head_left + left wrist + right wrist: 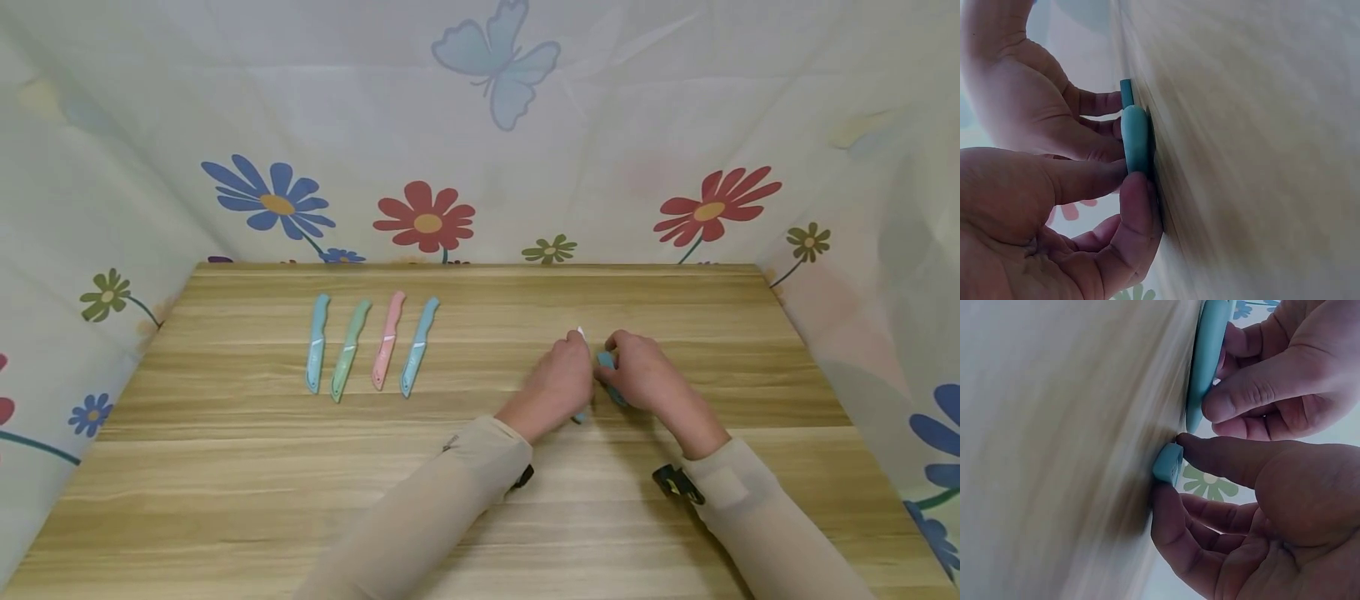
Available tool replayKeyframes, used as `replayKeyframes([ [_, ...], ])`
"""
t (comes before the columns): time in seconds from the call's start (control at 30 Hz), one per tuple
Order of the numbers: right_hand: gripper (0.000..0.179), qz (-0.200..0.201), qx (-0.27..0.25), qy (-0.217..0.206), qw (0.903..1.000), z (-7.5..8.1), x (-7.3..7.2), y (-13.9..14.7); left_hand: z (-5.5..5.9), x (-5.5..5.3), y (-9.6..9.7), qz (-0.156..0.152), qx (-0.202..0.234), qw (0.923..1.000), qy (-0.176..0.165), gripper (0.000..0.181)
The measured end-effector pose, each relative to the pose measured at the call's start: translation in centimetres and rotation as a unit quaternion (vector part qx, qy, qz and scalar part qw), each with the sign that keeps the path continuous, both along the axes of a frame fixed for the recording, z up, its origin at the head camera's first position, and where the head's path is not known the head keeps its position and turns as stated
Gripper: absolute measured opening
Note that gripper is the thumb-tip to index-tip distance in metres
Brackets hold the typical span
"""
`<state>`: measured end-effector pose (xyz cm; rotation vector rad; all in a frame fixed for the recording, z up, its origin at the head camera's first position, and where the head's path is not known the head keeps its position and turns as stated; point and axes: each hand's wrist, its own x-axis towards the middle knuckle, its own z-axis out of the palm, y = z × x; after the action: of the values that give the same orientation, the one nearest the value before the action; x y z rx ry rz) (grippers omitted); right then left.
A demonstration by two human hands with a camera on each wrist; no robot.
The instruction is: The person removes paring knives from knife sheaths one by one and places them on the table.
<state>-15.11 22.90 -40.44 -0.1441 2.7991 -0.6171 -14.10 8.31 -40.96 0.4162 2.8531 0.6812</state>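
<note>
My left hand (558, 379) pinches the blue handle (1137, 140) of a small paring knife between thumb and fingers, low over the table. A white blade tip (581, 332) pokes out past the knuckles in the head view; the rest of the blade is hidden. Just to the right, my right hand (643, 372) holds a blue blade cover (1168, 464) by its sides, thumb on one and fingers on the other. Knife and cover are apart, side by side. Four sheathed knives lie in a row on the left: a blue one (317, 343), a green one (350, 351), a pink one (388, 340) and another blue one (419, 347).
All of this is on a wood-grain table (247, 492). A white cloth (360, 100) printed with flowers and a butterfly hangs behind it and along both sides. Dark wrist straps (678, 483) show at the sleeves.
</note>
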Motion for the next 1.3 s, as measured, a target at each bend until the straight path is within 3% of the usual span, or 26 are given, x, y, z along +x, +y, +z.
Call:
replayKeyframes([
  [0.57, 0.044, 0.001, 0.005, -0.005, 1.0000, 0.3, 0.1, -0.4, -0.2, -0.3, 0.5, 0.012, 0.018, 0.9986, -0.048, 0.032],
  [0.77, 0.050, -0.002, 0.000, 0.000, 1.0000, 0.4, 0.4, -0.3, 0.1, -0.2, 0.4, 0.020, 0.026, 0.9975, -0.062, 0.043],
  [0.87, 0.054, -0.004, -0.006, 0.011, 0.9999, 0.6, 0.5, -0.1, 0.5, -0.1, 0.1, 0.017, 0.017, 0.9984, -0.051, 0.047],
  [1.1, 0.055, -0.012, -0.017, 0.021, 0.9996, 1.7, 0.6, -0.3, 1.6, 0.4, -1.4, -0.006, -0.006, 0.9998, 0.016, 0.036],
  [1.3, 0.055, -0.003, -0.017, 0.034, 0.9993, 2.6, 0.7, -1.2, 2.2, 0.7, -3.0, -0.011, -0.037, 0.9969, 0.068, 0.039],
])
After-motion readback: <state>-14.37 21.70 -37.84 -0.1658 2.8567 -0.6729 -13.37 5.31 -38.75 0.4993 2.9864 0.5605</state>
